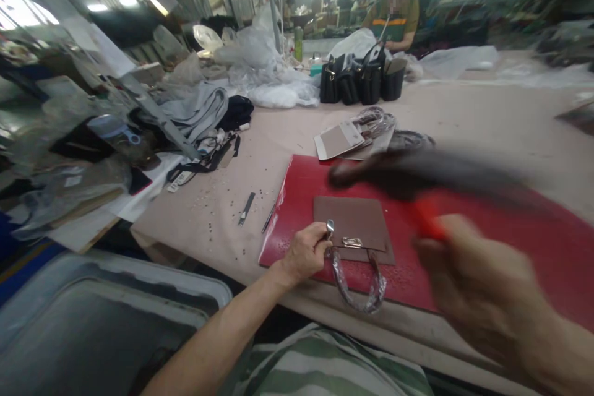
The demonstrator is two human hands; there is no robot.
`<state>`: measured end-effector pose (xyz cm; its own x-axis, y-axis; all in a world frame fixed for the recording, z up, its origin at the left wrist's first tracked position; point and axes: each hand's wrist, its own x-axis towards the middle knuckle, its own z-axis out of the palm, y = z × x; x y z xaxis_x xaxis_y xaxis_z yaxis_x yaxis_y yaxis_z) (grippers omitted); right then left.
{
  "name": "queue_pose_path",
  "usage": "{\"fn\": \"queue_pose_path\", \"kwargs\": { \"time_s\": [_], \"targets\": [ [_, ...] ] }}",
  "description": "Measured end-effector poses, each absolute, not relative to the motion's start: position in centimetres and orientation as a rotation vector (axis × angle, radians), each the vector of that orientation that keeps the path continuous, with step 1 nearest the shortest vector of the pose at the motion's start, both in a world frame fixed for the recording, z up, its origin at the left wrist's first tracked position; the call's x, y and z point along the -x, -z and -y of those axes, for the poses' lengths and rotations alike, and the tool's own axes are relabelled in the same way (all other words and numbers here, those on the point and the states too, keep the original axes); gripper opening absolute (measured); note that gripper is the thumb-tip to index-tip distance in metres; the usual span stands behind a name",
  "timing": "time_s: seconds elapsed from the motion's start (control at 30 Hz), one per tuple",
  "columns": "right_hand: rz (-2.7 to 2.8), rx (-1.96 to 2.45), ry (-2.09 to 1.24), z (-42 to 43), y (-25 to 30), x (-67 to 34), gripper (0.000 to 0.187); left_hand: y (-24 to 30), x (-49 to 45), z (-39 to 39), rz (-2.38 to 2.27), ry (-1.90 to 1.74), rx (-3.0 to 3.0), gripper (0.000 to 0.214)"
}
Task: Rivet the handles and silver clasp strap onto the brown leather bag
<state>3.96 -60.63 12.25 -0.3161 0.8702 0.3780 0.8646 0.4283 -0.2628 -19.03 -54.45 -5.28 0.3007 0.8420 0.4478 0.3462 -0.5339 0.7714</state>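
Observation:
My right hand (482,284), blurred by motion, grips a hammer (417,170) by its red handle, the dark head raised above the board. Between the fingers of my left hand (304,250) is a short metal punch (330,229), held upright on a brown leather handbag piece (357,216). Just right of the punch sits a metal clasp plate (351,242). A plastic-wrapped bag handle (359,300) hangs from the piece toward me, past the table edge. Underneath lies a red board (297,179).
Left of the board lie a flat blade-like tool (247,208), a thin rod (268,218) and scattered small bits. Wrapped handles (375,124), black bags (362,80) and plastic sheeting (278,86) are farther back. A grey bin (204,278) stands at left; a person (401,18) is across the table.

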Motion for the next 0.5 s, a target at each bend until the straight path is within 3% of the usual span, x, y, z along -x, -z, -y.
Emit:
{"fn": "queue_pose_path", "kwargs": {
  "time_s": [0.13, 0.3, 0.5],
  "targets": [
    [2.308, 1.593, -0.406, 60.6, -10.2, -4.5, 0.03, 5.2, 18.8, 54.4, -0.998, -1.167, -2.055, 0.023],
    [1.748, 1.887, -0.817, 60.4, -8.1, -7.5, 0.047, 5.9, 19.2, 54.4, -0.984, -1.245, -2.047, 0.021],
    [1.329, 2.001, -1.072, 61.0, -2.8, -11.3, 0.05, 6.2, 19.6, 54.4, -0.987, -1.266, -2.089, 0.02]
  ]
}}
